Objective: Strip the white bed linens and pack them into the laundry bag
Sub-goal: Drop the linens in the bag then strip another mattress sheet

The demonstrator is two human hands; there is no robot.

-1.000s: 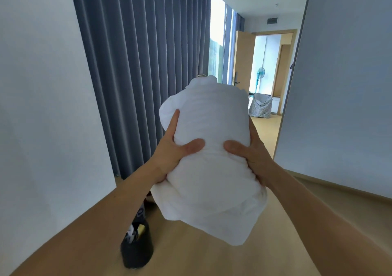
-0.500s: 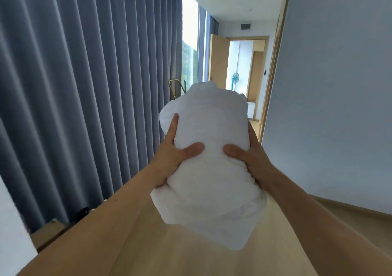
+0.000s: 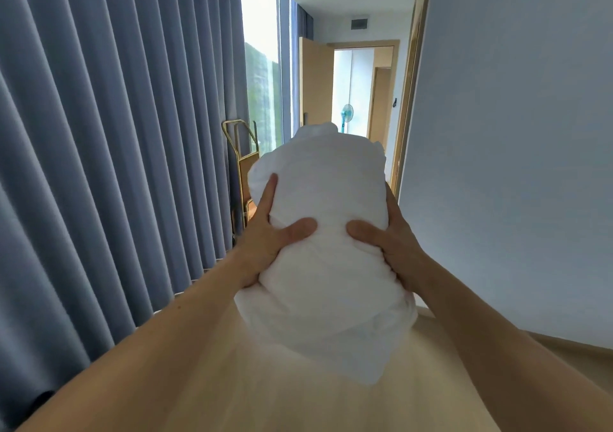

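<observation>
We are holding the bundle of white sheets point(image 3: 326, 232) up, left hand point(image 3: 268, 239) squeezing one side, right hand point(image 3: 394, 242) squeezing the other.

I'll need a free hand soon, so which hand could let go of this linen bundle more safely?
Probably the right hand. The left hand spreads its fingers high up the white linen bundle, steadying more of it. Both grip it now, so it's close.

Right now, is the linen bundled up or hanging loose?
Bundled: the white linen is a tight wad squeezed between the left hand and right hand, only a short flap drooping underneath.
</observation>
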